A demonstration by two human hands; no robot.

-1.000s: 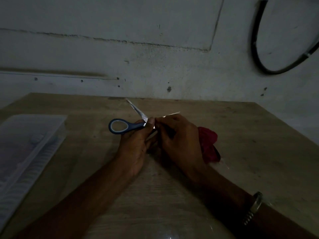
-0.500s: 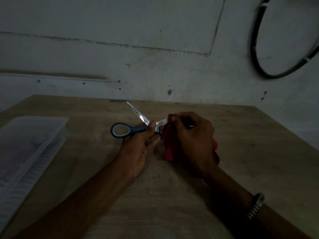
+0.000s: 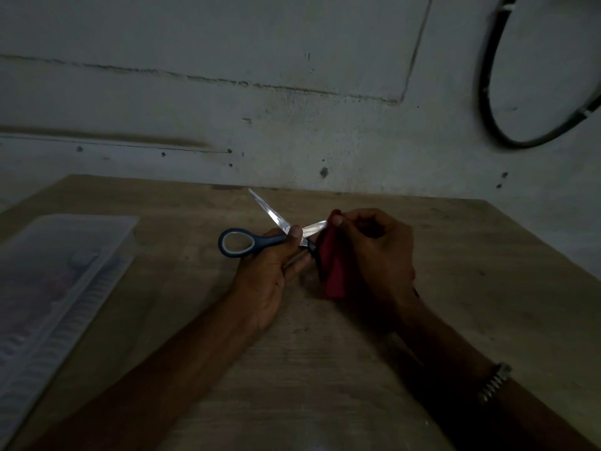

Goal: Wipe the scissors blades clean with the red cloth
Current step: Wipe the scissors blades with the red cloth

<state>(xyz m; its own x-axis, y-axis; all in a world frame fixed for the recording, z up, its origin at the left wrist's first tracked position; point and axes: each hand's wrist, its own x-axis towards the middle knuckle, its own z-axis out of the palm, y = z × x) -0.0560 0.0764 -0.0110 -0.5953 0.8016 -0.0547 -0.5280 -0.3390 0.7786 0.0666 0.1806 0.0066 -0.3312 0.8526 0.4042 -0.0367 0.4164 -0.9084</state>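
Observation:
Blue-handled scissors [image 3: 240, 244] are held above the wooden table [image 3: 487, 288] with their blades spread apart. My left hand [image 3: 270, 271] grips them at the pivot, thumb on top. One blade points up and away toward the wall; the other points right. My right hand [image 3: 377, 252] pinches the red cloth [image 3: 333, 271] around that right-pointing blade, and the cloth's folded tail hangs down between my two hands. The blade's tip is hidden under the cloth.
A clear plastic lidded box [image 3: 55, 281] lies on the table's left side. The table's far edge meets a grey wall. A black cable loop [image 3: 494, 102] hangs on the wall at the upper right. A metal watch [image 3: 494, 380] is on my right wrist.
The red cloth, behind my right hand a second ago, has been brought over the right-pointing blade. My right hand has shifted a little outward along that blade. My left hand holds steady.

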